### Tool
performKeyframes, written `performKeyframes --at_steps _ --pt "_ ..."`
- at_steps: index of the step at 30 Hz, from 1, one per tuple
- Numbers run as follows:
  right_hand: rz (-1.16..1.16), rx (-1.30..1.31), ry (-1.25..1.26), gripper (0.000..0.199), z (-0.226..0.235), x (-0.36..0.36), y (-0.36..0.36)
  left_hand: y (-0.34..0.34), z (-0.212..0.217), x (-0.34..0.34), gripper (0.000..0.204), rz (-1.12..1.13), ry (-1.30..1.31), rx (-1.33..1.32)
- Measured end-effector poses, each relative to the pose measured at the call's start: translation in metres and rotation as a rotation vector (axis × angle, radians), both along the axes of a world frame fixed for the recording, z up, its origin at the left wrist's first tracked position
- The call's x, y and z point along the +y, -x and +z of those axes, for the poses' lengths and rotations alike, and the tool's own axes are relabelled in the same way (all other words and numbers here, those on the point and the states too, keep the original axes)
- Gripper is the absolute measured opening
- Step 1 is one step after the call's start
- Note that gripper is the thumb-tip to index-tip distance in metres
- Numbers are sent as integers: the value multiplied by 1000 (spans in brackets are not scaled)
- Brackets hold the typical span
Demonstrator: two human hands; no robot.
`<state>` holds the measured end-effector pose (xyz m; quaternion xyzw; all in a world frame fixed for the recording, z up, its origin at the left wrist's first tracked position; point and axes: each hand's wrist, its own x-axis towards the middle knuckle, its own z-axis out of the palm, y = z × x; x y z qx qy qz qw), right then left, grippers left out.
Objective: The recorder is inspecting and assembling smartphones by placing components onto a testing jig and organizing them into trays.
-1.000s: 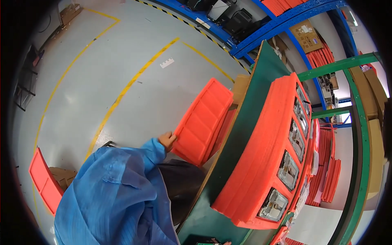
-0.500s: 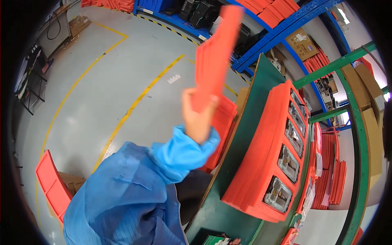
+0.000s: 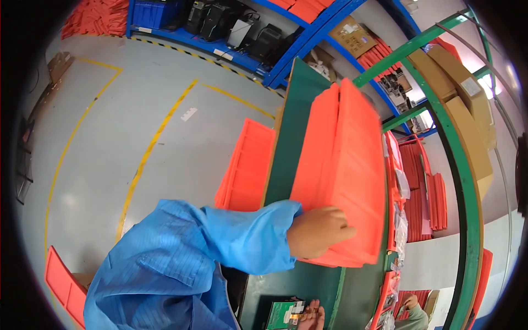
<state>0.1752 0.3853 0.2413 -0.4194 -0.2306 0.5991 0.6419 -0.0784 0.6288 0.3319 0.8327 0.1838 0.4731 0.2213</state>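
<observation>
My left hand (image 3: 322, 232), in a blue sleeve, is closed at the near edge of a red plastic tray (image 3: 358, 170). The tray lies over a stack of red trays (image 3: 317, 146) on the green tabletop and hides what is in the stack's top tray. At the lower edge, my right hand (image 3: 312, 317) has its fingers bent at the end of a green circuit board (image 3: 279, 314) with a gold-coloured flexible strip. The picture's rim cuts off part of this hand.
Beside the table stands another red tray (image 3: 247, 165); one more (image 3: 63, 286) is at lower left. Across the table a co-worker's hand (image 3: 411, 301) shows. A green frame (image 3: 467, 220) and cardboard boxes (image 3: 462, 82) rise at right. Blue shelving (image 3: 209, 47) holds black equipment.
The view has turned left. My left hand has swung the red tray from above the floor over to the stack, where it now covers the framed devices seen earlier. My right hand stays by the board.
</observation>
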Motion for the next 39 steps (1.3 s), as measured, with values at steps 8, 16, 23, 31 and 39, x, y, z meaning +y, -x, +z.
performKeyframes --at_steps 8,16,23,31,39 --pt "48 5 -33 34 -11 -1 -8 -6 -2 8 32 -31 -192 44" --pt "-239 -260 -107 31 -3 2 11 -10 0 -10 44 -40 -171 36" --pt "-295 -1214 57 38 42 -16 15 -7 7 -19 49 181 -248 -22" --pt "-204 -1963 511 61 23 -84 20 -5 1 -46 29 304 -230 -68" --pt "-210 -2041 622 70 28 -76 36 -90 -7 -93 9 -488 -540 -198"
